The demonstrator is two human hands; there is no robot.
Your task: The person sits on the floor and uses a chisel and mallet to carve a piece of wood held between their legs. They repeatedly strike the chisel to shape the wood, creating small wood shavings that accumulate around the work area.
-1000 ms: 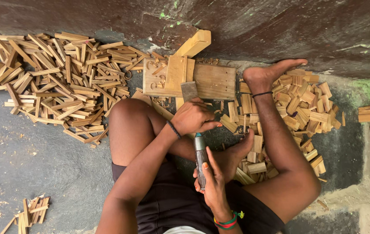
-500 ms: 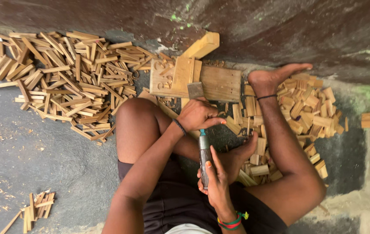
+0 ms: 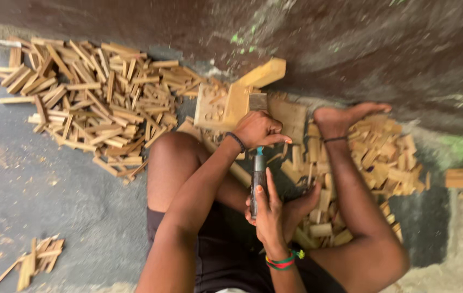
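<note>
I sit on the floor with my knees bent. My right hand (image 3: 270,212), wearing a red and green bracelet, grips the dark handle of a bladed tool (image 3: 257,176). The tool's flat grey blade (image 3: 258,101) rests against a pale carved wooden block (image 3: 216,106). My left hand (image 3: 258,130), with a black wristband, is curled over the tool's neck just below the blade. Whatever lies under its fingers is hidden.
A large heap of split wood sticks (image 3: 90,97) lies to the left. Short wood blocks (image 3: 383,157) are piled around my bare foot (image 3: 345,116) on the right. A small stick bundle (image 3: 33,260) sits at lower left. A dark wall (image 3: 350,43) runs behind.
My left hand and the tool's blade have moved up closer to the carved block. My right hand has stayed on the handle and followed.
</note>
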